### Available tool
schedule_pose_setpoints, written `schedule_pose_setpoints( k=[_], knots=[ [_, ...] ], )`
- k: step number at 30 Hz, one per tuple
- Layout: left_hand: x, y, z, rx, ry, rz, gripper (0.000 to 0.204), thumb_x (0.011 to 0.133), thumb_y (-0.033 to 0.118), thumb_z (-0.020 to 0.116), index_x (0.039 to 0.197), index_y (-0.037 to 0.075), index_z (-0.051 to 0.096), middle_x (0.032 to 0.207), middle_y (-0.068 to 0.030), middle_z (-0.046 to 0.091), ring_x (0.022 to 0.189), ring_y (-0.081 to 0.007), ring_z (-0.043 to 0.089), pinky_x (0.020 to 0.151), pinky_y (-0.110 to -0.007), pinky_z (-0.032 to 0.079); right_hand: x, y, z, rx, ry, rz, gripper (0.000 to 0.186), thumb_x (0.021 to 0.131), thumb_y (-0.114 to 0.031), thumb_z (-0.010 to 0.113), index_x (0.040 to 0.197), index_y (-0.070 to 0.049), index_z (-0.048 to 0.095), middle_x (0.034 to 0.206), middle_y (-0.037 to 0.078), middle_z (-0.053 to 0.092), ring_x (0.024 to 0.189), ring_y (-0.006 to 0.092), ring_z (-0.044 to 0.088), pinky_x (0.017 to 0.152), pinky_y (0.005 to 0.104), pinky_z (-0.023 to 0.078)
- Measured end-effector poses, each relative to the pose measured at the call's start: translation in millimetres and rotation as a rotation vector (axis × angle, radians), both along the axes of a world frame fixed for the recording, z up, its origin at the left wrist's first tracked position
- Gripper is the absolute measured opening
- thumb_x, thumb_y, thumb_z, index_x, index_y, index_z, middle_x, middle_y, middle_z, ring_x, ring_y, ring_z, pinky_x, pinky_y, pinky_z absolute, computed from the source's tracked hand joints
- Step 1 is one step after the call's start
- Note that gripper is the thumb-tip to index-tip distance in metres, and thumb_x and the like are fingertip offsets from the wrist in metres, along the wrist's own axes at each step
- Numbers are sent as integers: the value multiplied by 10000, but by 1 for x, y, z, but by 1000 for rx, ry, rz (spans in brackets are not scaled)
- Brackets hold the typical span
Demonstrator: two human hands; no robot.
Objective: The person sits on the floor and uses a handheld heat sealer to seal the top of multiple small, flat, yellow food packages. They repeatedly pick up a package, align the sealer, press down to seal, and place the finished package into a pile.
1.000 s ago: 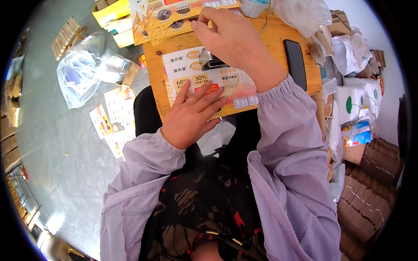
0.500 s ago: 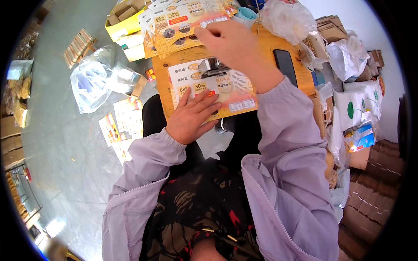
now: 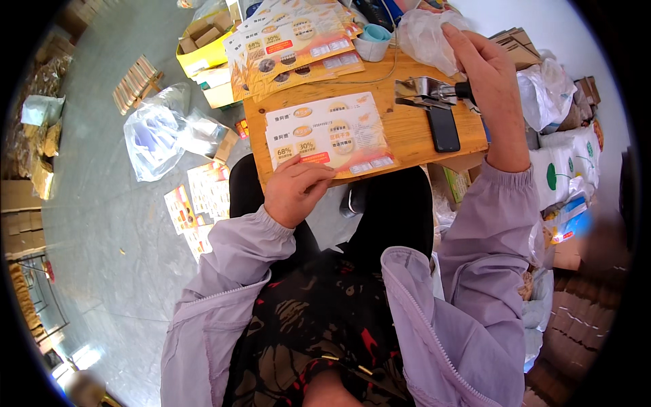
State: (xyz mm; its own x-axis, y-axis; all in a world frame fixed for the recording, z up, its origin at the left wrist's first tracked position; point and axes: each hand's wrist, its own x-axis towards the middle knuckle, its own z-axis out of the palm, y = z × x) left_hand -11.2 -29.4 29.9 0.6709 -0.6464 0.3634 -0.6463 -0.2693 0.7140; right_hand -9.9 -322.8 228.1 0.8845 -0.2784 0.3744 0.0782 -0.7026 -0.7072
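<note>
Two overlapping flat printed packaging sheets (image 3: 366,139), white and orange, lie at the near edge of the wooden table. My left hand (image 3: 296,192) is at their lower edge, fingers drawn together on the top sheet. A small dark printed line shows on that sheet. To the right, over the table, my right hand (image 3: 491,78) grips a metal hand stamp (image 3: 426,90) by its black handle, with the index finger raised. The stamp is apart from the sheets, above a black phone (image 3: 444,129). Part of the grip is hidden behind my palm.
A fanned stack of similar sheets (image 3: 298,44) lies on the table's far left. Behind the table's middle stands a light blue cup (image 3: 375,41). Clear plastic bags (image 3: 430,37) crowd the right. A yellow box (image 3: 203,51) and a low stool (image 3: 137,83) stand left.
My right hand has lifted the hand stamp off the sheets and moved it right, over the phone. My left hand's spread fingers have drawn together at the sheets' lower edge.
</note>
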Motion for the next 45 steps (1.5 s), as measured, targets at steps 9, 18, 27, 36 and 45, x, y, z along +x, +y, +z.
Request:
schedule_pose_setpoints(
  k=[9,18,27,36,45],
  knots=[
    [-1,8,18,-116,246,-49,217,866,-44,653,1062,10,728,1057,-117,746,993,-237,702,955,-350,511,-12,-20,-17,67,111,-66,441,965,-382,642,796,21,577,644,-43,440,644,57,371,582,273,329],
    [89,-5,94,-402,1,301,213,936,27,671,1138,15,735,1079,-98,746,1041,-172,672,944,-309,506,-18,-24,-33,60,88,-77,436,969,-345,636,749,16,531,608,-30,396,617,65,354,556,275,317],
    [173,-44,37,42,-496,231,335,906,208,716,1239,191,687,1321,-57,654,1360,-349,488,1153,-556,303,-5,-10,-45,47,122,14,383,1002,-264,625,731,-30,489,660,-89,387,645,21,328,553,241,272],
    [16,16,3,294,-187,-195,535,825,252,777,1324,146,616,1440,-48,563,1427,-308,419,1183,-567,247,34,49,-65,-9,109,101,398,951,-339,591,796,27,586,607,129,530,554,247,479,556,379,391],
    [17,16,-10,300,-206,-174,577,815,256,768,1355,144,598,1468,-28,536,1434,-266,419,1192,-585,232,72,105,-87,-174,181,136,383,934,-351,545,807,-24,701,732,167,668,728,367,647,663,453,495]
  ],
)
